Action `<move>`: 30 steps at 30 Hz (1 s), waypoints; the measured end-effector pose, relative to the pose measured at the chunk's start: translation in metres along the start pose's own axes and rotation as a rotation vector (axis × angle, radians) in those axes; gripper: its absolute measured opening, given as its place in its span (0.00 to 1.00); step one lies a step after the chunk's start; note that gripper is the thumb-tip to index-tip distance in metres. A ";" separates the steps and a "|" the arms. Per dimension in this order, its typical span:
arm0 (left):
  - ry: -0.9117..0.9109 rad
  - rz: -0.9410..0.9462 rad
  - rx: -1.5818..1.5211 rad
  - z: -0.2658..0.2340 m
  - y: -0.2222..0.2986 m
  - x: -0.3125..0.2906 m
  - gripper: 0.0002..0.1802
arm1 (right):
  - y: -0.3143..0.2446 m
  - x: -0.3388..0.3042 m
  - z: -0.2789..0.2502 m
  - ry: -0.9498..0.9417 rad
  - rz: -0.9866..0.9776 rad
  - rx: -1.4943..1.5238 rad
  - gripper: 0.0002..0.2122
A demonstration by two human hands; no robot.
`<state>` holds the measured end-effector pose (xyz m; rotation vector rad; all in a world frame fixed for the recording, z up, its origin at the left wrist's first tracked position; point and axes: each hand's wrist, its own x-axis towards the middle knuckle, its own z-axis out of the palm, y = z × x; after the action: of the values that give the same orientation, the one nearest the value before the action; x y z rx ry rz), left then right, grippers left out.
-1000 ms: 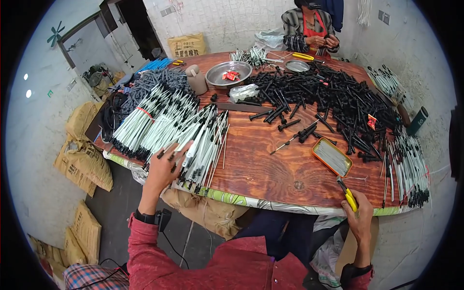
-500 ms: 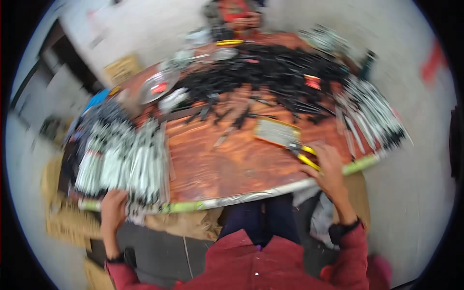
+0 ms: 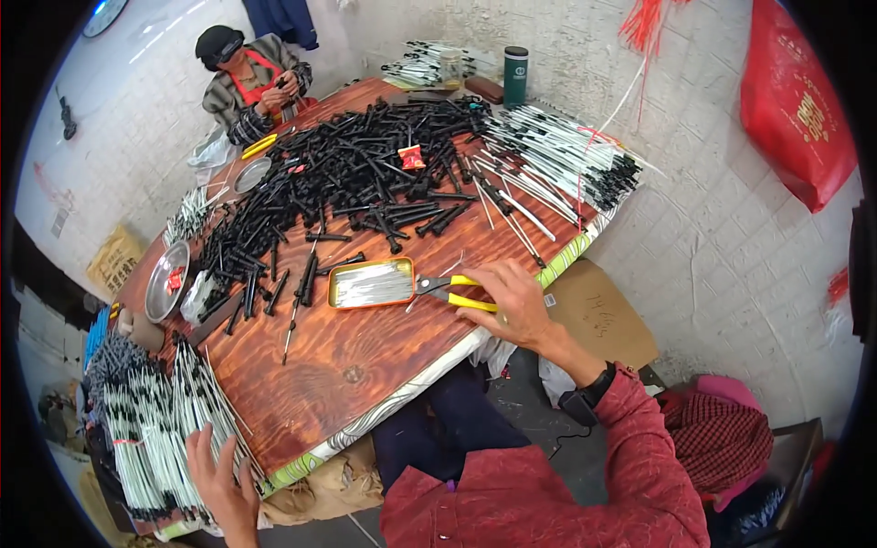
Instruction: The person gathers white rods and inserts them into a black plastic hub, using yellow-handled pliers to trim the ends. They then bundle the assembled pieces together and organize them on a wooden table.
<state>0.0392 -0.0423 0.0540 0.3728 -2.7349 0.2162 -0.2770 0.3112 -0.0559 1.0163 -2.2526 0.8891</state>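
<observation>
My right hand (image 3: 510,306) grips the yellow handles of a pair of pliers (image 3: 464,294) with its fingertips. The pliers' jaws point at a small orange-rimmed tin (image 3: 372,283) filled with thin white pieces. My left hand (image 3: 224,484) is raised with its fingers spread and nothing in it. It is nearest to the bundles of white rods with black ends (image 3: 151,429) at the table's left front corner. One thin rod with a black sleeve (image 3: 297,310) lies left of the tin. Behind the tin spreads a large heap of black plastic tube-like parts (image 3: 338,164).
More white rods (image 3: 557,155) lie at the right, near a green tumbler (image 3: 515,78). A metal dish (image 3: 167,279) stands at the left. Across the wooden table (image 3: 320,384) sits another person (image 3: 251,82), hands together. A cardboard box (image 3: 598,315) is below the right edge.
The view has turned, and the blur is gone. My left hand, earlier closed at the table's edge by the rods, now has its fingers spread. My right hand is still at the pliers.
</observation>
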 end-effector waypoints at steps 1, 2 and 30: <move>0.003 0.011 -0.001 0.002 0.005 0.007 0.17 | 0.006 -0.001 -0.001 0.007 0.007 -0.006 0.25; 0.016 0.021 -0.104 0.002 0.016 0.011 0.17 | 0.014 -0.001 -0.001 0.017 0.051 -0.044 0.24; -0.248 0.202 -1.015 0.127 0.138 0.147 0.16 | 0.131 0.059 -0.053 0.338 0.198 -0.226 0.04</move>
<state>-0.1754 0.0307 -0.0210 -0.1776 -2.6819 -1.1855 -0.4055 0.3894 -0.0282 0.5064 -2.1253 0.7954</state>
